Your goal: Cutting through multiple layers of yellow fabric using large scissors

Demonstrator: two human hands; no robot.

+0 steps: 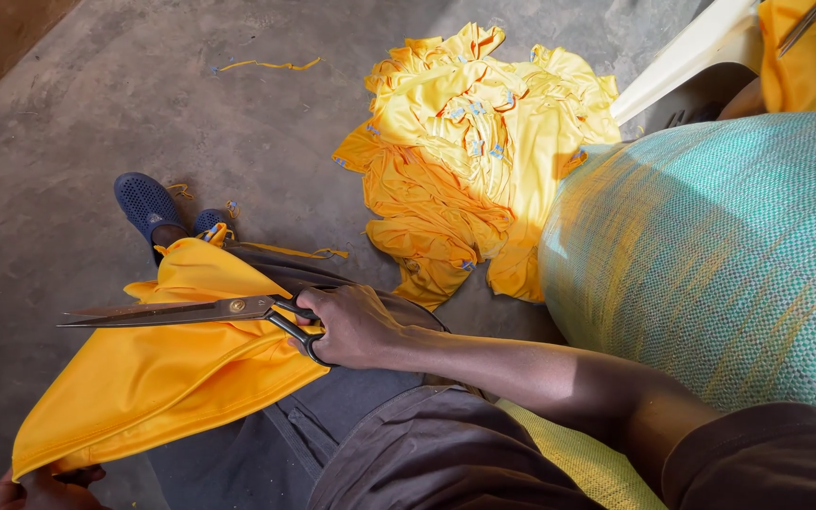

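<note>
right hand (356,326) closed in a firm grip on the handles of large scissors (181,312), blades shut, lying over orange cloth (162,378) on the lap | left hand (44,489) pinches the low corner of this cloth | pile of yellow garments (469,151) on the floor (96,113), beside a green woven sack (720,246)

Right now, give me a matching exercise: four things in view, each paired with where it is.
Things:
1. scissors
2. shirt pile
3. woven sack
4. blue shoe

Places:
A. on the floor, top centre
B. in the right hand, over the lap
C. on the foot, left of centre
D. at the right, beside the pile

Pairs: 1-B, 2-A, 3-D, 4-C
</note>
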